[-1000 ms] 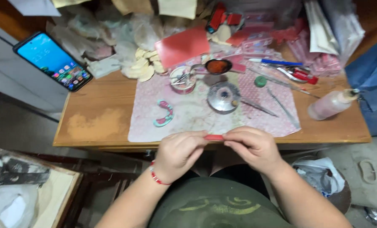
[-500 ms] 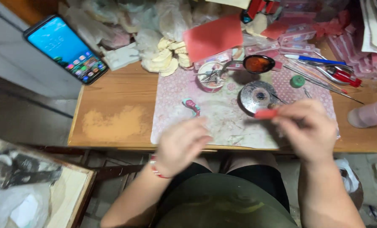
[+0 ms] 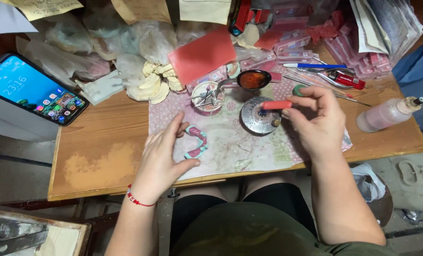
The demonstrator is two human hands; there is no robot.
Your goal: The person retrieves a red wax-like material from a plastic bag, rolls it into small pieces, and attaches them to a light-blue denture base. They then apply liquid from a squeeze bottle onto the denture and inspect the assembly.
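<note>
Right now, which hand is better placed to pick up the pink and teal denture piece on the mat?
Left. The left hand lies open on the mat with fingers curled around the denture piece. The right hand is farther off and already pinches a red wax stick over the round metal burner.

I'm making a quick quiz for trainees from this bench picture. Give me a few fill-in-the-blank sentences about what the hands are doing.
1. The right hand holds a short ____ stick over the round metal dish.
2. The left hand rests beside a pink and teal dental piece lying on the ____ mat.
3. The smartphone with its screen lit lies at the table's ____ edge.
4. A red ____ circles the left wrist.

Missing words: red; patterned; left; bracelet
</note>
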